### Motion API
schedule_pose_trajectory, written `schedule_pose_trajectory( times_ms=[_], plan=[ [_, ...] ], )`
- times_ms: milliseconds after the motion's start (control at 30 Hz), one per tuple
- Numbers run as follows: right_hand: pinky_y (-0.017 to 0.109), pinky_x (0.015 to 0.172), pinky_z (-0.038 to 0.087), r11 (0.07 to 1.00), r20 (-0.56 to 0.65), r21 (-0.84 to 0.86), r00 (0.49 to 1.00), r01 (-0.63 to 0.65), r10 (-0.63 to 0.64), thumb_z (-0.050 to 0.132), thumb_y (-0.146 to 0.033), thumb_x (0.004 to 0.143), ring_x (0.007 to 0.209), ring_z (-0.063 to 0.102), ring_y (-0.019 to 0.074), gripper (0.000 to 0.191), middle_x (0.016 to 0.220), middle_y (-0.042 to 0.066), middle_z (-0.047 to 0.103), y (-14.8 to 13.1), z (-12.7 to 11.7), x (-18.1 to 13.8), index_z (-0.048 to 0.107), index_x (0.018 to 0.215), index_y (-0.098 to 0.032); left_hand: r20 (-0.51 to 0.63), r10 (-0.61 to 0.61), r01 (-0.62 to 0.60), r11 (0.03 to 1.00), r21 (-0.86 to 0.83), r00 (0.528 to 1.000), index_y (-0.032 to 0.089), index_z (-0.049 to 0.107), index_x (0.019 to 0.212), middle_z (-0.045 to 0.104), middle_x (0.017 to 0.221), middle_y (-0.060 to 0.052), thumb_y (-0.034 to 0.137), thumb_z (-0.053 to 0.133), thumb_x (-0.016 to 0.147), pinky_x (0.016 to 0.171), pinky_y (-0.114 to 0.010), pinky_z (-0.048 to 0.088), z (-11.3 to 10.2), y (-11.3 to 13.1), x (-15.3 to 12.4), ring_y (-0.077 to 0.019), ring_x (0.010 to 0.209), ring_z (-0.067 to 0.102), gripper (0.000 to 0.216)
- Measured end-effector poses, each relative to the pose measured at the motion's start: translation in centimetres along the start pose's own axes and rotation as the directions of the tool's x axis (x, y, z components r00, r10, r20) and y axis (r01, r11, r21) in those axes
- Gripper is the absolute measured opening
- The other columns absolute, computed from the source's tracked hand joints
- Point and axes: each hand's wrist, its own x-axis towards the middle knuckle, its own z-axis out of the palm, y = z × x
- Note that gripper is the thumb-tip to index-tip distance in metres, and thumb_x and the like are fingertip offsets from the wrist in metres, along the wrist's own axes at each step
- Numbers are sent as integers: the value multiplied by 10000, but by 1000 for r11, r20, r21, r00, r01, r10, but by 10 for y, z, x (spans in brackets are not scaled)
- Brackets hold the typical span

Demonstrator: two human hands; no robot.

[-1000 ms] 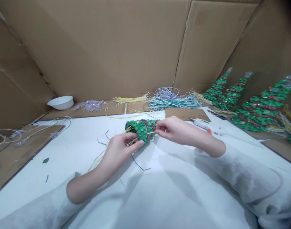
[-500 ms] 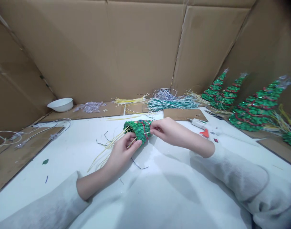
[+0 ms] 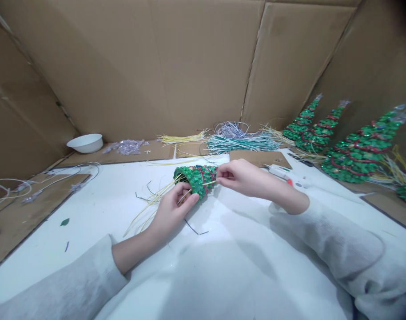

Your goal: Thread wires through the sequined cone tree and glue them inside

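Observation:
A small green sequin tree cone (image 3: 198, 178) with red trim lies on its side above the white table (image 3: 99, 209). My left hand (image 3: 172, 211) is closed round its open base, where several thin yellow wires (image 3: 146, 210) stick out to the left. My right hand (image 3: 240, 177) is at the cone's narrow end, its fingers pinched on a thin yellow wire that runs along the cone.
Bundles of teal, white and yellow wires (image 3: 238, 140) lie at the back. Three finished green trees (image 3: 359, 149) lean at the right. A glue gun (image 3: 284, 174) lies behind my right wrist. A white bowl (image 3: 85, 143) and clear beads (image 3: 125, 147) sit back left. Cardboard walls surround the table.
Both hands and the cone have shifted only slightly; my left hand's grip has turned a little at the base, and my right hand stays pinched at the cone's tip.

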Motion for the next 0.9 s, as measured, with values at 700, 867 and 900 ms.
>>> schedule_pose_trajectory(
  times_ms=[700,867,900],
  plan=[
    [231,510,249,998,-19,-59,999,-31,30,489,-231,826,512,389,82,210,555,-31,494,-8,-2,-5,487,624,-175,-15,42,-43,999,-7,999,205,531,860,447,619,53,375,560,802,503,-222,319,1,1,-1,-108,532,393,182],
    [223,520,249,999,-68,-6,997,33,-34,486,-224,825,529,382,81,220,561,-32,473,-9,11,-1,462,612,-173,-15,41,-41,999,-29,999,204,528,868,437,621,55,392,557,808,498,-224,312,1,-1,1,-102,523,377,199],
    [223,520,246,999,-69,5,997,36,-36,480,-225,829,531,382,81,220,567,-31,476,-10,14,0,465,616,-172,-14,38,-38,999,-33,999,204,525,874,429,615,57,396,557,809,498,-224,311,1,-1,1,-101,519,372,204]
  ],
)
